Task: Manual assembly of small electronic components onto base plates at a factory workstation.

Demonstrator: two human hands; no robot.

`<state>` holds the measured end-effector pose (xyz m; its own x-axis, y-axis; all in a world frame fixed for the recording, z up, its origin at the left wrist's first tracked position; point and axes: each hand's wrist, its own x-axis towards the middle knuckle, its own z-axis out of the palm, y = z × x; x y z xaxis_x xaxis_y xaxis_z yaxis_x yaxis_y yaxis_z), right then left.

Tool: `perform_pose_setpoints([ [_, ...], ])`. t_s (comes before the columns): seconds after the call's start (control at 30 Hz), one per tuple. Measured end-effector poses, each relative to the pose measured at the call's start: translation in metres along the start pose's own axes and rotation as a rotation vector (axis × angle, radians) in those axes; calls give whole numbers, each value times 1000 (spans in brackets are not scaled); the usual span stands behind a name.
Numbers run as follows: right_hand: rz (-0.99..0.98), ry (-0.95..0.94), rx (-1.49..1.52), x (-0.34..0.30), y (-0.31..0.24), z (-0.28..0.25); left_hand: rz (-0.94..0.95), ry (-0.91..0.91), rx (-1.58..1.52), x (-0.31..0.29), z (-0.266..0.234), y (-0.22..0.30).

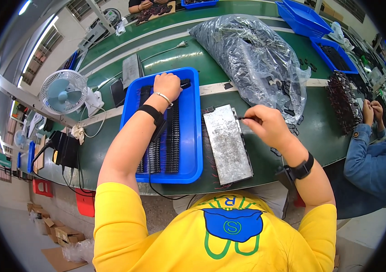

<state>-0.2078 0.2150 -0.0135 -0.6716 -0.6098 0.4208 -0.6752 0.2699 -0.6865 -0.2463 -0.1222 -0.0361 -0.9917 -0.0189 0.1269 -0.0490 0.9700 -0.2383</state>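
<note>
My left hand (167, 85) is closed at the far end of the blue tray (197, 149), its fingertips mostly hidden beneath it. Just right of it lies a small black part (184, 84). Long rows of black ribbed parts (173, 136) line the tray. Between finger and thumb, my right hand (266, 126) pinches a small dark piece (240, 118). That piece reaches the right edge of a scuffed silver metal plate (229, 147). Thin red wires (212, 156) stick out along the plate's left side.
A clear plastic bag (256, 59) of black parts fills the far middle. A fan (64, 92) and black adapter (66, 149) stand left. Right are a bundle of dark red wired parts (341, 102) and a co-worker's hands (372, 111). Blue trays (304, 20) sit at the back.
</note>
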Motion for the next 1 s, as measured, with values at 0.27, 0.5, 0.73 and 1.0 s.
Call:
perform_pose_setpoints([
  [0.27,51,13,77,-24,-8,-15,33,45,2,6,7,1],
  [0.5,65,-3,82,-33,-20,-16,32,33,65,-1,-2,5],
  [0.73,496,-51,872,-53,-28,4,223,-41,-633,-72,-91,30],
  [1.0,543,-251,1057,-81,-49,23,9,-417,-1770,-198,-106,116],
])
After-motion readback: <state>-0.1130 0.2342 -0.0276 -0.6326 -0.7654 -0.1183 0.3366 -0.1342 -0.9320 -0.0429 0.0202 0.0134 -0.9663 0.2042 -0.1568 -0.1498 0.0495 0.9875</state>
